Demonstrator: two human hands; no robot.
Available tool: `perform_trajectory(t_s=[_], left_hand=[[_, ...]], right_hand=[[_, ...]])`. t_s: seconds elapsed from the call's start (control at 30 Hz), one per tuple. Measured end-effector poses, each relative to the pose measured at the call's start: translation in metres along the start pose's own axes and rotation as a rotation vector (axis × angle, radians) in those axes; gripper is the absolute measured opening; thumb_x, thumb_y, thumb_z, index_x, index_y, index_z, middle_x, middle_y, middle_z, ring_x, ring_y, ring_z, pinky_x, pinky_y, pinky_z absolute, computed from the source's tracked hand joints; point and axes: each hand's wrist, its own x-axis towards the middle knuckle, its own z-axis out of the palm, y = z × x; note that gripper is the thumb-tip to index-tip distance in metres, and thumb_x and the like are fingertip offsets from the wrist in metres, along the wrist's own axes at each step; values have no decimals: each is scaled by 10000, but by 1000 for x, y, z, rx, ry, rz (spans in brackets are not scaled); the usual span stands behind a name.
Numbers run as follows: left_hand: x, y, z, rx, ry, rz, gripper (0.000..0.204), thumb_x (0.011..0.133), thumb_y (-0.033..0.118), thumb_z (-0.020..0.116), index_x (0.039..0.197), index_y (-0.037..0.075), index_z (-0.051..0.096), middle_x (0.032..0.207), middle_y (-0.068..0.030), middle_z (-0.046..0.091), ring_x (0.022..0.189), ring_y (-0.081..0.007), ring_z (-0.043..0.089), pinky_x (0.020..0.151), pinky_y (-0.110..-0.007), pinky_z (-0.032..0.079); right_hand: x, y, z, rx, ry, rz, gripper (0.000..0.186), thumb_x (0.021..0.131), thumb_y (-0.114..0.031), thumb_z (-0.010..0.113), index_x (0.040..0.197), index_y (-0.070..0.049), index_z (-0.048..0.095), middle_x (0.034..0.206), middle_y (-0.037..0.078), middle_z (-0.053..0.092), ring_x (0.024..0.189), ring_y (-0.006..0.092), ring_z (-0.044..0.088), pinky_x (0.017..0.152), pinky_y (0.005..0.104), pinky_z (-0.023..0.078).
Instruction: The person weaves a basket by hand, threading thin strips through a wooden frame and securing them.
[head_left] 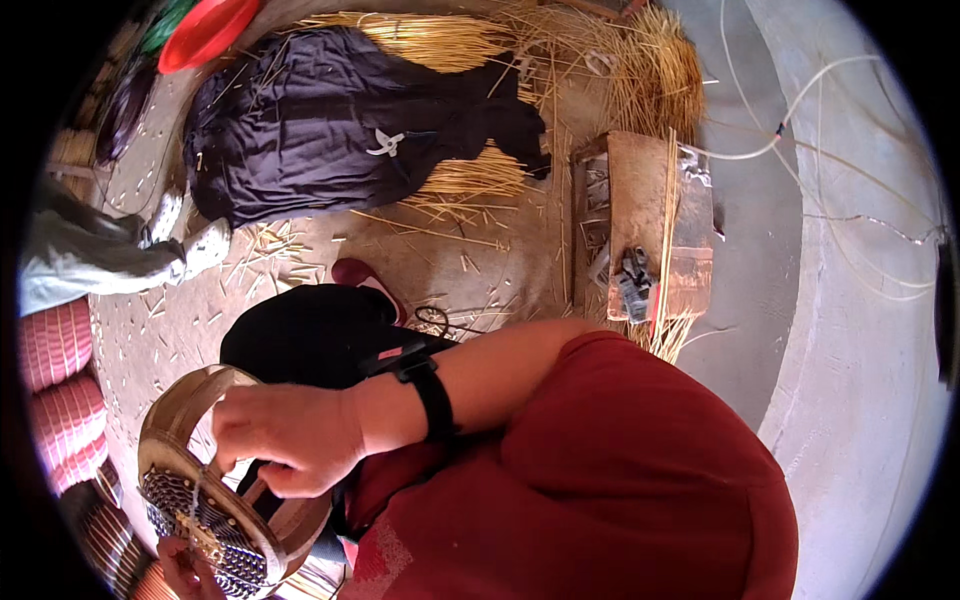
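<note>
A rounded wooden frame point(172, 420) with curved side pieces stands at the lower left, by my black-trousered knee. A panel of dark and pale weaving point(215, 530) fills its near face. Over the frame is my right hand point(290, 437), a black band on its wrist, with fingers closed in a pinch on a thin pale strand point(197, 495) that runs down across the weaving. My left hand point(186, 572) shows only partly at the lower edge. Its fingers are bent together against the weaving, and what they grip is too small to make out.
Dark cloth point(300, 130) covers yellow stalks point(435, 42); white-handled clippers point(387, 143) lie on it. A wooden box point(640, 190) carries a grey glove-like item point(634, 285). Another person's legs point(100, 248) extend from the left, above striped bundles point(68, 432). A red basin point(208, 35) sits farther back.
</note>
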Motion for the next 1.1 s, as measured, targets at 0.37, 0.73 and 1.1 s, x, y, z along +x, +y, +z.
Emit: perform_trajectory(t_s=[0.37,0.73,1.1], left_hand=[[-79,-37,-41,-95,114,-10,124,1022,16,619,1142,-11,634,1080,-135,621,946,-269,613,831,-381,511],[-117,-16,-66,-122,197,-249,170,1076,118,697,1173,-17,662,1097,-92,634,884,-184,577,771,-330,493],[-195,-17,-88,-135,342,-665,146,1044,65,757,1124,-26,676,1027,-111,698,935,-222,634,866,-372,547]], right_hand=[[-180,23,-237,-1124,-472,941,200,819,-122,753,1005,-56,784,1051,199,789,1053,418,751,885,531,606],[-365,58,-232,-997,-866,1429,233,859,-169,740,1037,-56,840,1082,180,818,1016,376,798,806,528,618],[-340,-5,-270,-863,-884,1641,269,924,-174,649,1109,-48,800,1144,235,787,1098,443,753,895,575,599]])
